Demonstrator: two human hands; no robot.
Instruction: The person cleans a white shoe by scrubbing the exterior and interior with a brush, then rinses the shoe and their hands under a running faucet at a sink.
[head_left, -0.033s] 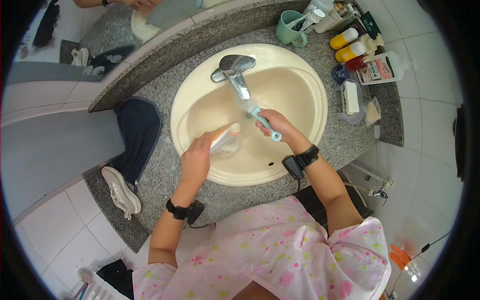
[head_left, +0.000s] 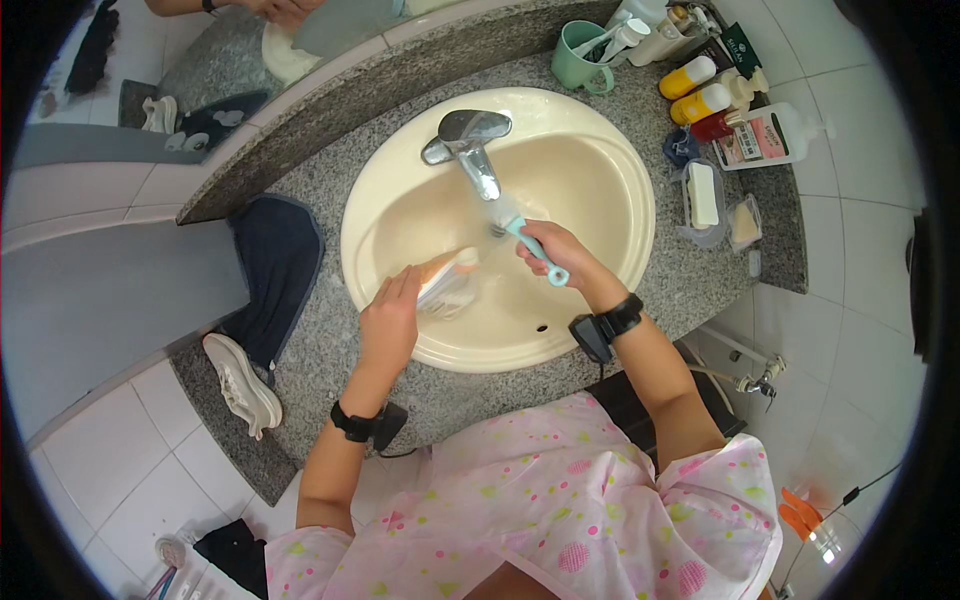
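In the cream washbasin (head_left: 610,310) my left hand (head_left: 388,325) is closed around a white shoe (head_left: 452,285), tilted, with an orange-tan part at its upper edge. Part of the shoe is covered by the fingers. My right hand (head_left: 563,256) grips the light-blue handle of a scrubbing brush (head_left: 520,232). The brush head lies directly beneath the spout of the chrome faucet (head_left: 478,165), where water blurs it. Brush and shoe are apart. Another white shoe (head_left: 242,385) stands on the counter's left end.
A dark blue cloth (head_left: 275,270) drapes over the counter beside the grey panel (head_left: 120,310). At the back right are a green mug (head_left: 580,60) with toothbrushes, several bottles (head_left: 695,95), and a soap dish (head_left: 703,200) with a white bar. A mirror (head_left: 200,70) runs along the back left.
My right hand and the brush have shifted very slightly to the right. My left hand and the shoe have barely moved.
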